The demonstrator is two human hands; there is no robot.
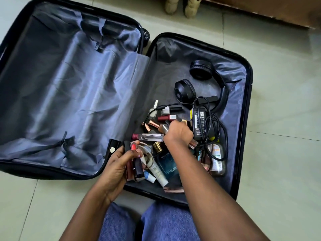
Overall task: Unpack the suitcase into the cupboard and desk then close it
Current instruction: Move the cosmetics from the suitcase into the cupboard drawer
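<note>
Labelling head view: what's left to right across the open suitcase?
Empty lined half → left hand holding lipsticks → blue perfume bottle → right hand → black power adapter → headphone band.

Power adapter (199, 121) label: CE mark legible, remaining print too small to read. Blue perfume bottle (166, 165): pale lettering, blurred, not legible. White tube (159, 174): small crest emblem, wording unreadable. Red nail polish (166, 117): white sticker, print illegible.
</note>
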